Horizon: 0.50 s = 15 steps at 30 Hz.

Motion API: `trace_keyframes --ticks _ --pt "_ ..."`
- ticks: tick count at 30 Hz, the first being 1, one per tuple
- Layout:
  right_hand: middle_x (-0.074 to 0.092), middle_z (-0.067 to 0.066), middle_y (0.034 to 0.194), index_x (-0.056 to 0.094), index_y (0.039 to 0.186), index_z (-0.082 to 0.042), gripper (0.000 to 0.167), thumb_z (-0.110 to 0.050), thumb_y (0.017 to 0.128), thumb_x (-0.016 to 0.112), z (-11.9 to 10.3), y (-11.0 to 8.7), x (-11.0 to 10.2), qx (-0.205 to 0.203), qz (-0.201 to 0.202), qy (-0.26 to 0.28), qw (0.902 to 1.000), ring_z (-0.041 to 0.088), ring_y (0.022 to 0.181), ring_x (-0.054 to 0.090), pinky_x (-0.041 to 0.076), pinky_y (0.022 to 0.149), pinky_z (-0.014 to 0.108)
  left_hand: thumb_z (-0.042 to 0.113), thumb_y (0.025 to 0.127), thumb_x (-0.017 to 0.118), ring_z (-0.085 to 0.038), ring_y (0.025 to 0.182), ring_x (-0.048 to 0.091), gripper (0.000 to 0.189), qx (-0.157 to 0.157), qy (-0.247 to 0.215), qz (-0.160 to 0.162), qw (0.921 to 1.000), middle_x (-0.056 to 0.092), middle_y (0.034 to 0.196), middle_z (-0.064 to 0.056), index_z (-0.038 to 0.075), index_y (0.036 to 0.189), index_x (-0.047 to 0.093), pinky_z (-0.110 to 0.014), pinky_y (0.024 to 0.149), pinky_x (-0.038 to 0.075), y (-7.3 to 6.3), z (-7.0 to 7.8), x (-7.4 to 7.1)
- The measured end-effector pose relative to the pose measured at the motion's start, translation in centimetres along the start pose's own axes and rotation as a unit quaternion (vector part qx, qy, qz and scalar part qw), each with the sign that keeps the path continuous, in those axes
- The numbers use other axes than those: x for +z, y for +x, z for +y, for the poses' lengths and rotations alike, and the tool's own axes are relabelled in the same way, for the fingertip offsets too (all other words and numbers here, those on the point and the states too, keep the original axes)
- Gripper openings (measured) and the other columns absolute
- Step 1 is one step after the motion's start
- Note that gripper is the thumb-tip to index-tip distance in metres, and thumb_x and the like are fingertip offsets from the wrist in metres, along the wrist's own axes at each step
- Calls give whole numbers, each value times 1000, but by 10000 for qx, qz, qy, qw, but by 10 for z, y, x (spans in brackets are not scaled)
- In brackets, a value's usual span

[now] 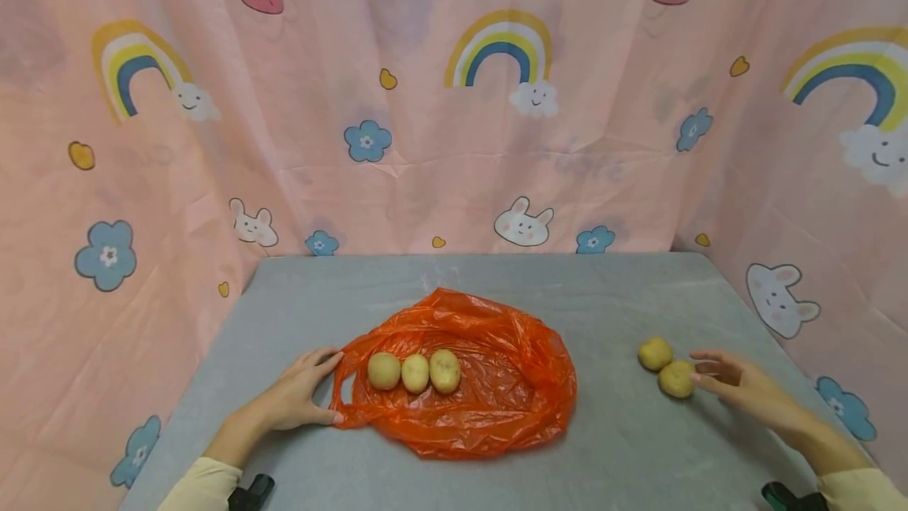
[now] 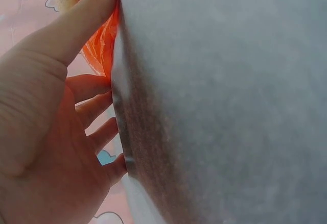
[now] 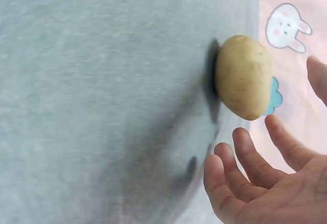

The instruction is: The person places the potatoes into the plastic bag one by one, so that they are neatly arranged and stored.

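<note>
An orange-red plastic bag point(image 1: 489, 424) lies spread on the table, with three potatoes point(image 1: 414, 374) in a row on its left part. My left hand point(image 1: 301, 393) is at the bag's left end, thumb and fingers spread, the tips touching the handle edges. In the left wrist view the thumb lies against the bag point(image 2: 102, 45) and the other fingertips rest on the table. Two more potatoes point(image 1: 655, 354) sit close together at the right. Beside the nearer potato point(image 3: 244, 78) is my right hand point(image 3: 271, 183), its fingers loosely extended and holding nothing.
The grey table point(image 1: 610, 448) stands before a pink printed curtain point(image 1: 426, 180) that also hangs along both sides. Dark wrist devices point(image 1: 251, 493) show at the lower edge by the sleeves.
</note>
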State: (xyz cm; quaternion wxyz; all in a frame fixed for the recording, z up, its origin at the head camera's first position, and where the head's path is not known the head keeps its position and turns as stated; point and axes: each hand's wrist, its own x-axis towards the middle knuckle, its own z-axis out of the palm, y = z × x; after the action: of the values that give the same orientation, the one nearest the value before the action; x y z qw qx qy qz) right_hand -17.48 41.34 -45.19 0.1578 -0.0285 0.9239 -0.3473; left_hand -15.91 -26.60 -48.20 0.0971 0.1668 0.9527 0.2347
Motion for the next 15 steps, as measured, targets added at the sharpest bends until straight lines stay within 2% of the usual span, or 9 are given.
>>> trace_keyframes --ticks 6,10,12,15 --pt "48 45 139 41 144 12 65 -31 101 63 3 -2 8 -196 221 -123 9995 54 120 58 57 86 48 52 74 86 -49 145 31 107 -30 -74 -40 10000 36 159 -22 0 154 39 -70 111 31 0 1 -1" --pt "50 45 136 43 142 13 63 -27 99 66 5 -1 11 -308 353 -221 9987 53 118 59 57 84 41 52 74 86 -48 146 31 107 -53 -55 -71 9999 35 159 -22 0 154 39 -69 111 31 0 0 -1" --pt "51 45 135 43 141 12 62 -25 98 67 5 -1 12 -360 381 -261 9983 54 117 59 57 86 44 52 74 86 -48 145 31 107 -41 -28 -75 10000 35 159 -22 0 154 39 -70 111 32 0 0 0" --pt "50 46 134 43 141 13 63 -26 97 68 4 1 13 -377 385 -274 9982 57 118 58 53 91 59 51 74 87 -49 145 31 107 -35 -39 -59 10000 36 159 -22 0 154 39 -70 110 32 0 0 0"
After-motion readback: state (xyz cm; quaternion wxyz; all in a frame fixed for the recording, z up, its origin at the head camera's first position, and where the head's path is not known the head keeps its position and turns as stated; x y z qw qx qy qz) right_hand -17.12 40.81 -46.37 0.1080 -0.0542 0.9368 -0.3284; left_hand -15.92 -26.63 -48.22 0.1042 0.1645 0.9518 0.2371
